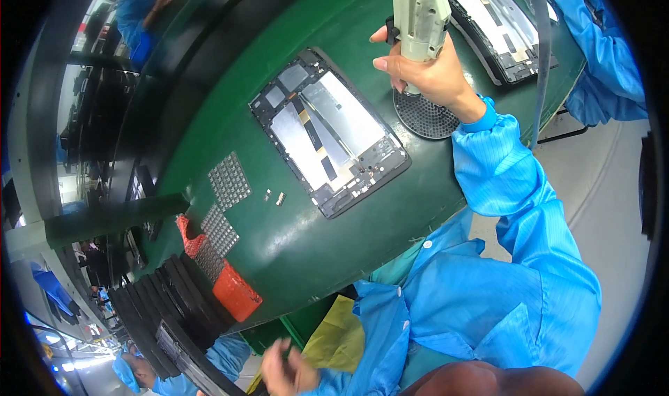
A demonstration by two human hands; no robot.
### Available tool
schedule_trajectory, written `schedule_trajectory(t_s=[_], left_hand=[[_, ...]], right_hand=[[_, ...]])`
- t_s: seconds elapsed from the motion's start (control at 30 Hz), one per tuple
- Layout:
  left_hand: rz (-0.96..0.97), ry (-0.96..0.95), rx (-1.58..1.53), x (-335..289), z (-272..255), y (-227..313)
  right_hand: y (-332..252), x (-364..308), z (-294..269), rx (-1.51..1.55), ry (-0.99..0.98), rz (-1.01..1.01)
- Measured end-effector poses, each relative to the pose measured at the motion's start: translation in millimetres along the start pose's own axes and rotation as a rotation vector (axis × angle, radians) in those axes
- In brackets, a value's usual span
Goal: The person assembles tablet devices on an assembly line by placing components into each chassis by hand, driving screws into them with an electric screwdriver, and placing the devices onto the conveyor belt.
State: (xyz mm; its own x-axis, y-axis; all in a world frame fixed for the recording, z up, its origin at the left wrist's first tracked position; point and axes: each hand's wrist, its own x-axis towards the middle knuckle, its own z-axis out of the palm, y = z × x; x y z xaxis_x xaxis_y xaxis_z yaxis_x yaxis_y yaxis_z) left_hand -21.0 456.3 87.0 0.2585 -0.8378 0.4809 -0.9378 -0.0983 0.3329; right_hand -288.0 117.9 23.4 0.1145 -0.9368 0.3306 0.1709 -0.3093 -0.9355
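My right hand (435, 75) is wrapped round a pale electric screwdriver (422, 19). Beneath that hand lies a round black dish (425, 120) dotted with small holes; the tool's tip is hidden. Left of the dish, an opened tablet (327, 127) lies flat on the green table (279, 249), its silver battery panels and circuit board exposed. Down at the lower edge, off the table, my left hand (286, 371) has loosely bent fingers, apart, with nothing visible in them. Two tiny metal parts (280, 199) rest left of the tablet.
Another opened tablet (498, 30) lies at the far right, near a co-worker's blue sleeve (603, 40). Grids of small parts (229, 180) and a red packet (237, 291) lie at left. Stacked black panels (167, 305) stand at the near left. A grey cable (543, 68) hangs at right.
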Motion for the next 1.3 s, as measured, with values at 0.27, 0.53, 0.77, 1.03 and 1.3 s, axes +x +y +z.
schedule_trajectory(t_s=[0.27, 0.53, 0.77, 1.03, 1.3], left_hand=[[-0.227, -0.125, -0.293, 21, 102, -22], [-0.179, -0.135, -0.342, 85, 150, -66], [-0.221, -0.409, -0.486, 141, 173, -71], [0.123, -0.549, -0.364, 157, 171, -68], [-0.471, -0.5, -1.163, 136, 177, -34]], right_hand=[[-3, -2, -3, -0.028, 0.023, 0.038], [4, -6, -9, -0.134, 0.058, -0.031], [-2, 0, 2, -0.063, 0.042, -0.098], [-25, -15, 26, -0.013, 0.008, -0.112], [-35, -27, 82, 0.168, -0.104, -0.113]])
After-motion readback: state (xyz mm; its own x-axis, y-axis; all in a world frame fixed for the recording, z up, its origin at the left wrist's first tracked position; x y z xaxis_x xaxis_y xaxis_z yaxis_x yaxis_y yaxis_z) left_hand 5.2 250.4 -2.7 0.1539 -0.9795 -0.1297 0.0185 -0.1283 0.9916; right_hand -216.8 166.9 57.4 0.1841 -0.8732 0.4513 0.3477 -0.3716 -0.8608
